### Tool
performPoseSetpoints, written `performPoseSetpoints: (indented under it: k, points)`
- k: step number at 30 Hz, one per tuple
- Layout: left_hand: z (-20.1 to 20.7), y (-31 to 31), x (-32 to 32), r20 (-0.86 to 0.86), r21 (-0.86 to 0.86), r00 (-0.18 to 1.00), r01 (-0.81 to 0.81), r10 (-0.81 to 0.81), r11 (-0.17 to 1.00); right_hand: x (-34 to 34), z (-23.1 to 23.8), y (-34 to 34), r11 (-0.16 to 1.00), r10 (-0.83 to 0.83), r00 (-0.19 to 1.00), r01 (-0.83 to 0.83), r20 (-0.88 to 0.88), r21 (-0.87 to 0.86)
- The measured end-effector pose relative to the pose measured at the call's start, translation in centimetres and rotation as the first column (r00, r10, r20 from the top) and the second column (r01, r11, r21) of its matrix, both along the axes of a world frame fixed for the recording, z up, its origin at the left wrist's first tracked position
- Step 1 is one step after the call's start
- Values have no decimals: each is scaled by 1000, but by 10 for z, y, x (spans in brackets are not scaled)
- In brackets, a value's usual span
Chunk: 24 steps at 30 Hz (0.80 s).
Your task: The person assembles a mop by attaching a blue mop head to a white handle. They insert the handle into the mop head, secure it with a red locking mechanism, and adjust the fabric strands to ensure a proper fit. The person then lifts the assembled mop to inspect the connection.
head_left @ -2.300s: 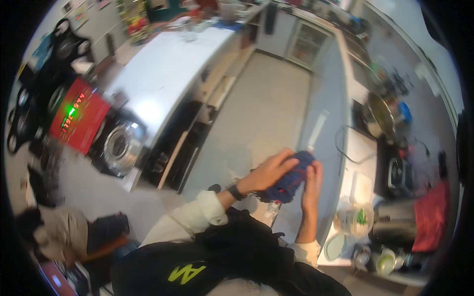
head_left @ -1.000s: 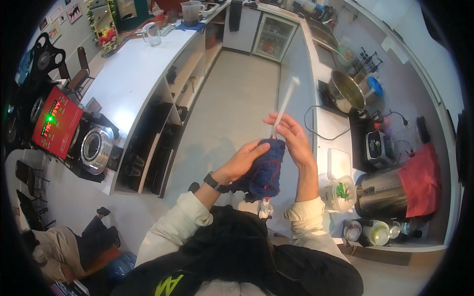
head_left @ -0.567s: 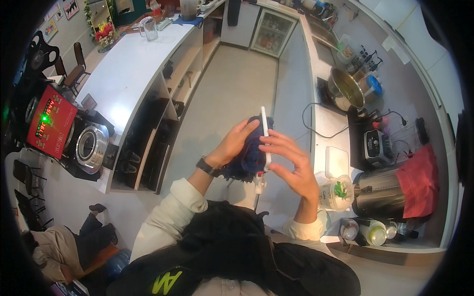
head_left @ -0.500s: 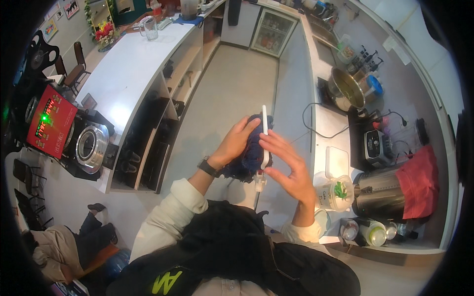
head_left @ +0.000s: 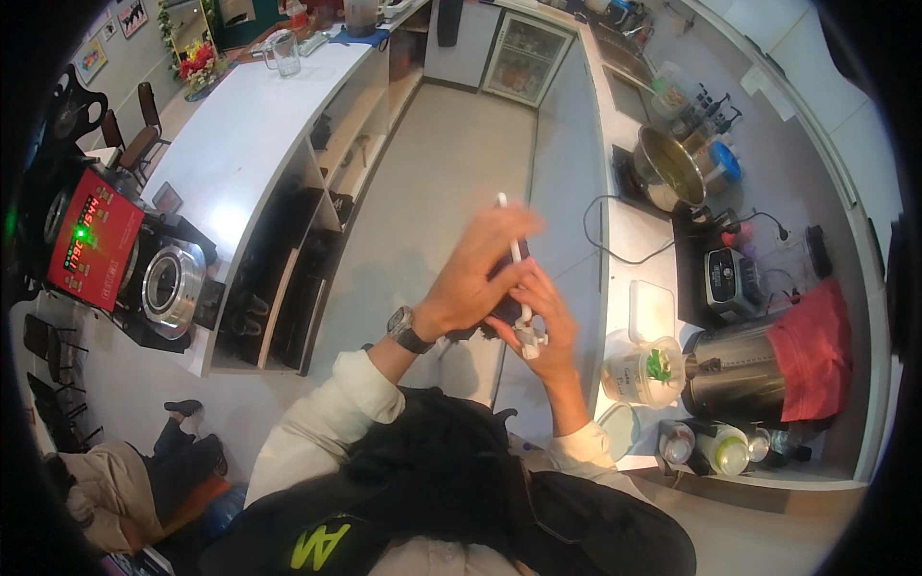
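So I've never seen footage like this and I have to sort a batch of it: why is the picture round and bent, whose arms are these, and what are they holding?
The picture comes from a wide fisheye camera worn on a person's head, looking down, so straight edges curve near the rim. The arms rising from the bottom are that person's own. The left hand, with a watch on its wrist, and the right hand meet in front of the chest around a thin white stick and something dark, mostly hidden by the fingers. To the right runs a white counter with a clear cup of pale drink topped by green leaves, a steel kettle under a red cloth and a large pot. To the left stands a red machine.
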<state>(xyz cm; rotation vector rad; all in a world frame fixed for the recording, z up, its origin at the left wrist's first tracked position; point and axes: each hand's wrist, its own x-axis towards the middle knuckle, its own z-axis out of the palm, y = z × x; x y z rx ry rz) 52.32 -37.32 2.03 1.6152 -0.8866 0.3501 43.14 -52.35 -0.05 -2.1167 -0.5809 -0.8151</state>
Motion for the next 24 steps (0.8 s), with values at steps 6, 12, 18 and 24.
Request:
performPoseSetpoints:
  k: [6, 12, 18, 24]
  points:
    - [-3, 10, 16, -10, 142, 989, 148, -148, 979, 4, 36, 1, 984, 177, 964, -180, -201, 4]
    - [-7, 13, 25, -103, -106, 984, 136, -147, 985, 16, 54, -3, 942, 283, 904, -325, -320, -83]
    - [-18, 10, 33, -69, -18, 985, 158, -159, 987, 33, -4, -4, 981, 190, 982, -189, 17, -36]
    - [-21, 6, 41, -59, -113, 988, 135, -142, 984, 41, -11, 9, 988, 158, 979, -156, 127, -25]
